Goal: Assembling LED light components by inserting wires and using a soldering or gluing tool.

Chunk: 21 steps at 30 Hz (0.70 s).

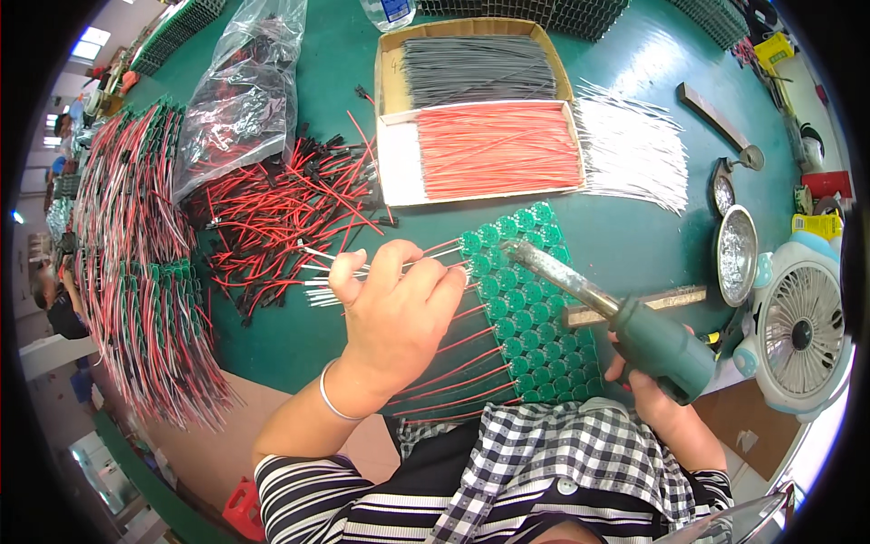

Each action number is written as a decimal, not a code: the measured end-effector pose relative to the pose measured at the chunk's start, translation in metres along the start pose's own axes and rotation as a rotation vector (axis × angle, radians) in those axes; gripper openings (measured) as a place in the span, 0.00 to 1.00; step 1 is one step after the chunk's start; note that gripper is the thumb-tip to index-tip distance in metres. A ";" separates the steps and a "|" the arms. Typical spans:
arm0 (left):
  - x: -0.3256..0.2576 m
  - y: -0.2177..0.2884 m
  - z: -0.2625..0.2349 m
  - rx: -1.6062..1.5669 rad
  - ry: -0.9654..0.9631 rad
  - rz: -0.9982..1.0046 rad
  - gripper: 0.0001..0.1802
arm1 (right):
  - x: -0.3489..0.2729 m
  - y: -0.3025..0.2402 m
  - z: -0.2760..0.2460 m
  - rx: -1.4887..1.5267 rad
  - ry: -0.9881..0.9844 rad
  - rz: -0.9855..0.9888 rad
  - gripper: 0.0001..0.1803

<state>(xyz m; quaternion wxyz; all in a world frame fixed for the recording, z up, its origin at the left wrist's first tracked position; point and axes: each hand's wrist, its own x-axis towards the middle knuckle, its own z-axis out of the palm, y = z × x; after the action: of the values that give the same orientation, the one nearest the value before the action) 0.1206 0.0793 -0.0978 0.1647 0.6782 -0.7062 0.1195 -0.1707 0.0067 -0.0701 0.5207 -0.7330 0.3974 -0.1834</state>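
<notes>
Soldering iron (669,349) gripped in right hand (651,395), metal tip above panel of green circuit boards (542,340) on table (645,249). Pinches wires (323,296) in left hand (399,308) by panel's upper left edge (white ends jutting leftward). Beyond, red wires (498,150), boxed, then grey wires (480,68).

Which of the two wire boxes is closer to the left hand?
The white box holding red wires. It's nearer the left hand; the brown box with grey wires sits beyond it, farther away.
</notes>
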 end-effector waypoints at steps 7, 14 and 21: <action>-0.009 0.011 -0.004 -0.026 0.037 0.013 0.05 | 0.001 0.006 -0.003 -0.307 -0.160 -0.193 0.15; -0.013 0.014 0.001 -0.046 0.033 0.007 0.06 | -0.004 0.000 0.005 -0.343 -0.128 -0.208 0.09; -0.014 0.013 0.002 -0.052 0.030 0.011 0.06 | -0.010 0.008 0.006 -0.384 -0.105 -0.276 0.10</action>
<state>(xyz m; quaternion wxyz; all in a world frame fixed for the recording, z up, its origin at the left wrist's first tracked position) 0.1074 0.0918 -0.1044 0.1922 0.6680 -0.7101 0.1121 -0.1759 0.0165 -0.0786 0.3619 -0.8744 0.2934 -0.1355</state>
